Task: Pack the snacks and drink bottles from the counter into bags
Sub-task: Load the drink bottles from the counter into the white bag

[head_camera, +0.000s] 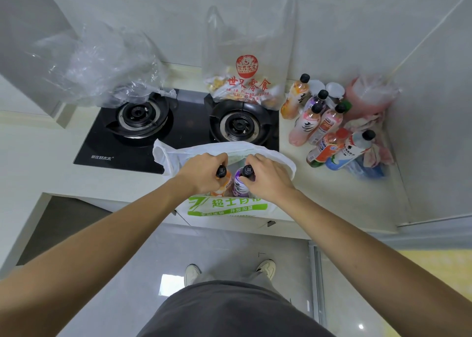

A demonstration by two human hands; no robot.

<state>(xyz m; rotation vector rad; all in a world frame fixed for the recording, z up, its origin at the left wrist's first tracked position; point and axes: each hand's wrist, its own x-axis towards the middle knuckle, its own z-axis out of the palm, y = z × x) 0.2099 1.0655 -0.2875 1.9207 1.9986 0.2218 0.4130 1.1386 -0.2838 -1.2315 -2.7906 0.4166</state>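
A white plastic bag with green print [227,206] stands open at the counter's front edge. My left hand [201,169] grips the neck of an orange drink bottle [222,183] inside the bag. My right hand [268,176] grips the neck of a purple drink bottle [241,187] beside it, also inside the bag. Both bottles are upright with black caps. Several more drink bottles [321,127] stand and lie in a cluster on the counter to the right. A clear bag with red print [249,81] holding snacks stands at the back wall.
A black two-burner gas stove [178,127] lies behind the white bag. A crumpled clear plastic bag [102,63] rests over its left rear. A pink bagged item [370,94] and a cloth [375,142] fill the right corner. The tiled wall closes in on the right.
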